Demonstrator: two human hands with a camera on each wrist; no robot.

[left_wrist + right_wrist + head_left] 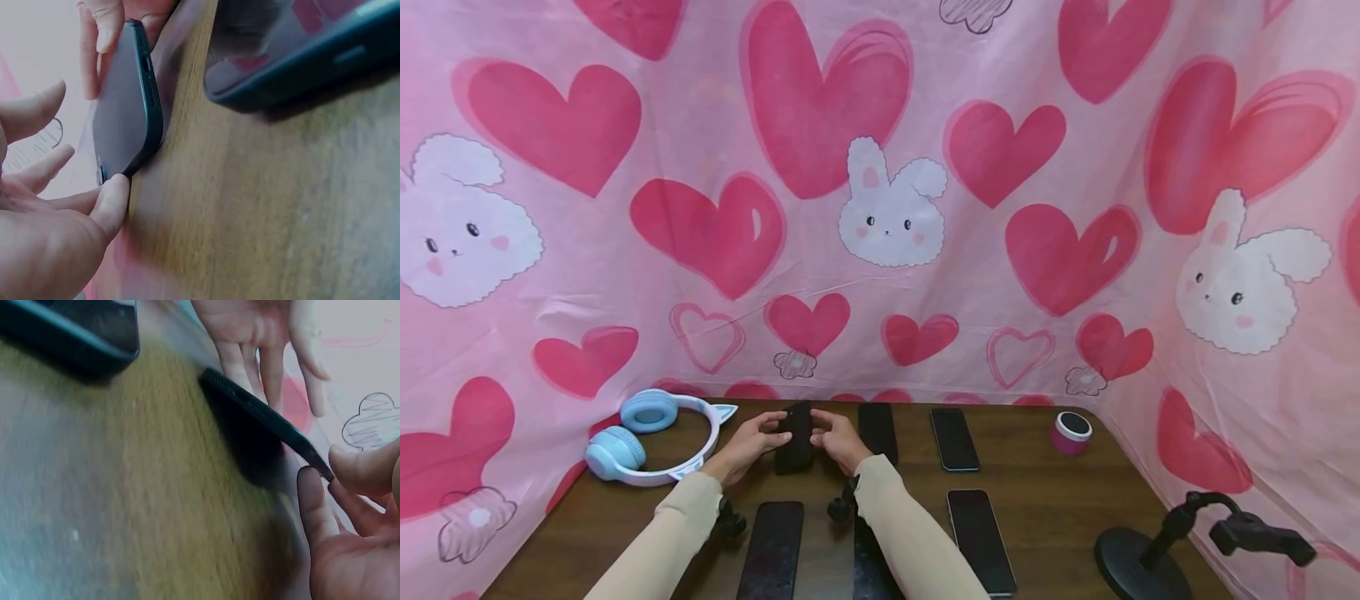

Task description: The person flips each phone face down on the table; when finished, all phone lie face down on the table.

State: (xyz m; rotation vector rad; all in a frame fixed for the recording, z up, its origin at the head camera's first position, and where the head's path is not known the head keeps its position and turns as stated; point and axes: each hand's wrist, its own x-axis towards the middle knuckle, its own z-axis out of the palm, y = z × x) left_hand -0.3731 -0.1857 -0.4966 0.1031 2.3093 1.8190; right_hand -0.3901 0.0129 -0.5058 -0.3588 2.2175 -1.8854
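Note:
A dark smartphone (794, 440) stands between both hands near the back of the table, tilted with one side raised. At its left edge the left hand (754, 442) touches it with thumb and fingertips; in the left wrist view the thumb (112, 200) meets the edge while other fingers stay apart. The right hand (844, 440) holds the opposite edge, and the right wrist view shows its thumb and a finger pinching the smartphone (269, 419) there. How the far fingers meet the phone's hidden face, I cannot tell.
More phones lie around: one back centre (877, 431), one behind right (955, 439), one front right (981, 542), one front left (772, 550), another partly under the right arm (872, 562). Blue-white headphones (658, 477) lie left; a pink round object (1071, 432) and black stand (1142, 562) are right.

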